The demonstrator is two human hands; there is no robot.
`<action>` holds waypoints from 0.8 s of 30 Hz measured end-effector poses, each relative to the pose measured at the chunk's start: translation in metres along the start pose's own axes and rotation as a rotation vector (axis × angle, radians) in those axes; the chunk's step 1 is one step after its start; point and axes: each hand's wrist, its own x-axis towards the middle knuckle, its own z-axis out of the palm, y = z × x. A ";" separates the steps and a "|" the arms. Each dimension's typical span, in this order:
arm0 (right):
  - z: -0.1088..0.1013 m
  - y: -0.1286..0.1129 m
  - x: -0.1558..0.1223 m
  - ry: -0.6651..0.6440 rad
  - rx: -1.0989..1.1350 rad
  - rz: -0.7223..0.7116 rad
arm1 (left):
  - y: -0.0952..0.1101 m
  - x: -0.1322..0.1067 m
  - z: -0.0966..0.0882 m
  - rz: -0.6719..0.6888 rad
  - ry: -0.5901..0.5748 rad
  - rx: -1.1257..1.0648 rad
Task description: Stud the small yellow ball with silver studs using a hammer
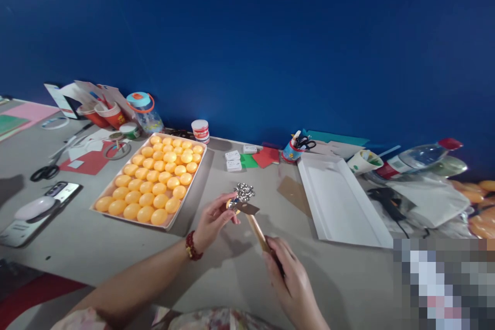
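Observation:
Between the fingertips of my left hand [218,214] is a small orange ball [229,205], like a table tennis ball, with shiny silver metal at its near side. My right hand [285,270] is wrapped round the wooden handle of a tool with a flat metal head [248,209]. That head lies right beside the ball; whether they touch I cannot tell. Just behind them sits a pile of small shiny silver pieces [244,192]. To the left, a shallow box [170,224] holds rows of orange balls [146,186].
A white tray [340,201] lies to the right, near a blue pen cup [292,152] and a plastic bottle [419,157]. Small white boxes [233,165] and red paper [266,156] lie behind. Scissors [44,171] and a phone [64,193] are far left; a blue wall stands behind.

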 end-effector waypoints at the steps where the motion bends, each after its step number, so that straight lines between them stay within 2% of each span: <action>1: 0.000 -0.001 0.001 0.012 0.003 -0.004 | 0.000 0.000 0.000 -0.001 -0.004 -0.004; 11: -0.004 -0.004 0.001 0.012 0.002 -0.006 | -0.001 -0.001 -0.001 -0.037 0.004 -0.035; 15: -0.003 -0.002 0.001 -0.018 0.016 0.036 | -0.005 -0.002 -0.001 -0.033 0.000 -0.053; 19: -0.005 0.001 -0.001 0.044 0.032 0.084 | -0.003 -0.002 -0.001 -0.027 -0.009 -0.066; 24: -0.007 -0.001 -0.003 0.042 0.043 0.029 | 0.001 -0.002 0.001 -0.034 -0.039 -0.089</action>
